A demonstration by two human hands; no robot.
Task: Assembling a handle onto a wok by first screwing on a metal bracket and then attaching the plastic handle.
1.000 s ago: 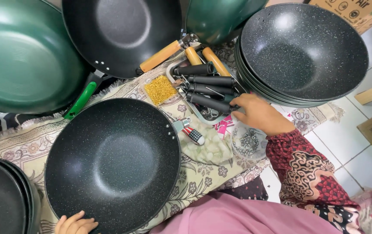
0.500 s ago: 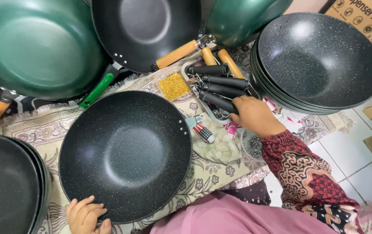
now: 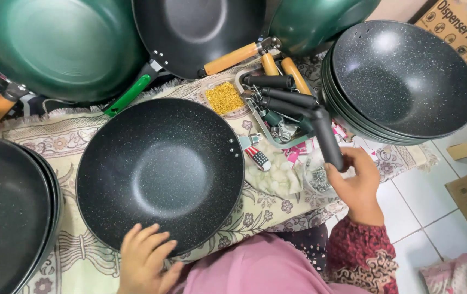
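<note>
Handle (image 3: 327, 139) in right hand (image 3: 356, 182) grip; left hand (image 3: 145, 258) on wok (image 3: 160, 171) rim

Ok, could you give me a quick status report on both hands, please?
Left hand on near rim of speckled black wok. Right hand gripping a black handle, lifted off the handle pile. Nothing between them.

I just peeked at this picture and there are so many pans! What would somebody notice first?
First, the big black speckled wok in the middle on the patterned cloth, with the left hand on its near rim. Next, the right hand lifting a black handle beside the stack of black woks at the right. A huge green wok fills the top left.
</note>
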